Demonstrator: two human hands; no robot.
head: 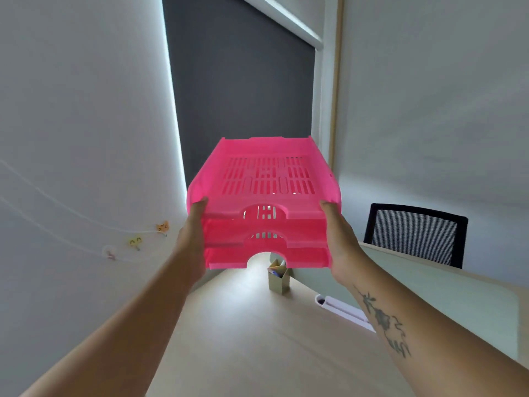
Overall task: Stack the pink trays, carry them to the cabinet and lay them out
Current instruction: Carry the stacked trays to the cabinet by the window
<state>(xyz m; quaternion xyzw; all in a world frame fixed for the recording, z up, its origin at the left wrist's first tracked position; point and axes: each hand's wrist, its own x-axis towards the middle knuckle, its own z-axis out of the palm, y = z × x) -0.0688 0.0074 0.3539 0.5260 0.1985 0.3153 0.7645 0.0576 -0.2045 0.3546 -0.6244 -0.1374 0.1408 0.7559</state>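
A stack of three pink trays [264, 202] with slotted bottoms hangs in the air above the wooden desk, held level at chest height. My left hand [190, 239] grips the stack's left side, thumb on the top tray's rim. My right hand [340, 239] clasps the right side the same way. The fingers of both hands are hidden behind and under the trays. No cabinet is in view.
Below the trays lies a light wooden desk [257, 339] with a small cardboard pen holder [279, 277] and a white clip-like object [343, 310]. A frosted divider [443, 290] and a black mesh chair [415, 233] stand at right. A dark blind fills the wall ahead.
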